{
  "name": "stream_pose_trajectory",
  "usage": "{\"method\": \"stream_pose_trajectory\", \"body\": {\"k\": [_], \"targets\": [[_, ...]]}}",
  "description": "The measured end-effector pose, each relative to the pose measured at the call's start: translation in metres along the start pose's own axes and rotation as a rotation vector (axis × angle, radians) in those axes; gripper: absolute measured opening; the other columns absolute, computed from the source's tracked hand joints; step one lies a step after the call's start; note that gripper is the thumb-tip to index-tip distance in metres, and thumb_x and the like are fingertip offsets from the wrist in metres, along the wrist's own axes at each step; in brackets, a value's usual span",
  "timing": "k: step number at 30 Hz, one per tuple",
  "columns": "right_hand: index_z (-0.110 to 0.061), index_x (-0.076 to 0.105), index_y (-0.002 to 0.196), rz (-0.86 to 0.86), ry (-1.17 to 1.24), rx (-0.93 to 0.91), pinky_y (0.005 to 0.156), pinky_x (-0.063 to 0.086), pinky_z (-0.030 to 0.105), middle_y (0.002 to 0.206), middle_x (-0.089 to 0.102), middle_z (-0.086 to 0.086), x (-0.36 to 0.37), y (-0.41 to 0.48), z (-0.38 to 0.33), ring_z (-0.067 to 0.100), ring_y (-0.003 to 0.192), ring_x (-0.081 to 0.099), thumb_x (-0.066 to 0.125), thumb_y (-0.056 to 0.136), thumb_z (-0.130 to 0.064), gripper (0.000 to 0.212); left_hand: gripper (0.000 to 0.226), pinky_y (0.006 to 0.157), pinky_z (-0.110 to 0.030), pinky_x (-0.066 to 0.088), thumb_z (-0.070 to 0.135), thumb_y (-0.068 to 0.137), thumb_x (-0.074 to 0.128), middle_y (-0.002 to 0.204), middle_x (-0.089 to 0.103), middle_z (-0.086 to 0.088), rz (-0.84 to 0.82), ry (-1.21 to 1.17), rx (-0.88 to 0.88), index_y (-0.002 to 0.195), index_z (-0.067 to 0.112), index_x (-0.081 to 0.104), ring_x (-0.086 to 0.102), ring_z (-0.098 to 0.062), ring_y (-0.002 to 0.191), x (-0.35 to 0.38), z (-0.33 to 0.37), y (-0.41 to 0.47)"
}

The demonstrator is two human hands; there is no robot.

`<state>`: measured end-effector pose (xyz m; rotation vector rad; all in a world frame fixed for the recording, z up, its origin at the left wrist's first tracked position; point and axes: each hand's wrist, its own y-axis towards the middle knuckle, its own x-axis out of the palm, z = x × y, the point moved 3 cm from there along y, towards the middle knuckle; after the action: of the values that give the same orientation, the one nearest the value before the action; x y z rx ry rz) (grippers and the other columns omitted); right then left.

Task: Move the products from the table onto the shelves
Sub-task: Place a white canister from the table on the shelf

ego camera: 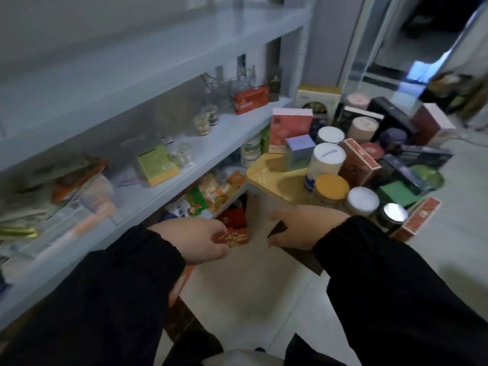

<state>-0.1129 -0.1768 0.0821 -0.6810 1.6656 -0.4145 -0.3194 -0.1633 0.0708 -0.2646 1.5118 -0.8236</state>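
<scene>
Our left hand (195, 239) pinches a flat red packet (235, 239) by its near edge, low in the gap between the shelves (224, 122) and the table (266, 175). Our right hand (303, 228) curls at the table's corner against something dark, and we cannot tell whether it holds anything. The packet looks light, thin and bendy, so we judge an edge pinch enough, though it may flop on the way in.
</scene>
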Motion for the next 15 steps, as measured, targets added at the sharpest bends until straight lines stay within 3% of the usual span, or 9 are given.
{"method": "stream_pose_trajectory", "body": {"k": [5, 8, 11, 13, 15], "targets": [[-0.034, 0.036, 0.155, 0.011, 0.148, 0.128, 0.103, 0.043, 0.034, 0.149, 0.051, -0.001, 0.007, -0.012, 0.069, 0.022, 0.132, 0.052, 0.053, 0.099, -0.056, 0.062, 0.053, 0.095, -0.035, 0.052, 0.062, 0.095, 0.046, 0.130, 0.059, 0.009, 0.030, 0.108, 0.133, 0.143, 0.040, 0.044, 0.058, -0.012, 0.109, -0.024, 0.064, 0.046], [-0.033, 0.042, 0.151, 0.001, 0.189, 0.158, 0.095, 0.046, 0.030, 0.141, 0.057, -0.001, 0.010, -0.013, 0.103, 0.020, 0.124, 0.056, 0.055, 0.099, -0.055, 0.058, 0.052, 0.093, -0.035, 0.053, 0.061, 0.095, 0.047, 0.129, 0.060, 0.010, 0.036, 0.129, 0.201, 0.142, 0.039, 0.046, 0.059, -0.011, 0.108, -0.036, 0.094, 0.079], [-0.033, 0.047, 0.146, 0.037, 0.230, 0.166, 0.085, 0.041, 0.028, 0.133, 0.060, -0.003, 0.003, -0.006, 0.131, 0.017, 0.105, 0.055, 0.057, 0.099, -0.051, 0.051, 0.044, 0.080, -0.030, 0.052, 0.056, 0.096, 0.048, 0.116, 0.062, 0.012, 0.115, 0.093, 0.259, 0.135, 0.037, 0.053, 0.058, -0.009, 0.097, -0.052, 0.120, 0.116], [-0.033, 0.047, 0.146, 0.063, 0.243, 0.189, 0.085, 0.045, 0.030, 0.130, 0.061, -0.001, -0.005, 0.007, 0.149, 0.019, 0.106, 0.057, 0.057, 0.098, -0.052, 0.053, 0.038, 0.073, -0.028, 0.050, 0.051, 0.097, 0.049, 0.105, 0.061, 0.014, 0.159, 0.052, 0.292, 0.130, 0.033, 0.055, 0.058, -0.008, 0.091, -0.064, 0.134, 0.144], [-0.030, 0.050, 0.143, 0.057, 0.237, 0.212, 0.085, 0.049, 0.031, 0.123, 0.062, 0.000, -0.015, 0.025, 0.167, 0.021, 0.106, 0.059, 0.056, 0.098, -0.052, 0.050, 0.038, 0.078, -0.031, 0.054, 0.050, 0.097, 0.050, 0.107, 0.062, 0.013, 0.180, 0.015, 0.300, 0.131, 0.033, 0.054, 0.060, -0.008, 0.092, -0.077, 0.147, 0.177]]}}
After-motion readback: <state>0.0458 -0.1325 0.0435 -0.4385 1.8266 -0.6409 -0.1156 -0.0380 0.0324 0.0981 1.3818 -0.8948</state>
